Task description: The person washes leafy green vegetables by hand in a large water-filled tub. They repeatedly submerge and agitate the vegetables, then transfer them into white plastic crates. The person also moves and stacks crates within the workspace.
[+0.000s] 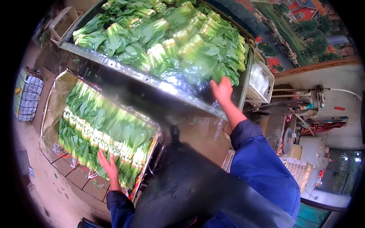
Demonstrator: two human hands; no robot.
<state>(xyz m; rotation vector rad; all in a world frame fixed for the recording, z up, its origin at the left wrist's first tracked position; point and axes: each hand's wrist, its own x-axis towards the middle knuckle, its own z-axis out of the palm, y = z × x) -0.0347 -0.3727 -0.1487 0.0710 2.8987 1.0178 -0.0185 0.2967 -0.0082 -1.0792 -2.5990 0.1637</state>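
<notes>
Bundles of leafy greens with pale stems (156,55), tied with reddish bands, fill a large water trough (140,74) across the top. My right hand (222,91) is over the trough's near right side, beside the leaves. Its thumb stands apart from the fingers, which are partly out of sight, and no bundle shows in its grip. At lower left, a lined wire basket (54,97) holds packed rows of similar bundles (108,131). My left hand (109,167) lies against the nearest row with fingers stretched and apart, holding nothing.
A white crate (261,81) stands at the trough's right end, and a pale crate (64,23) at its far left. Another wire basket (28,95) is on the floor at left. Hoses (292,100) and a pale basket (296,169) are at right.
</notes>
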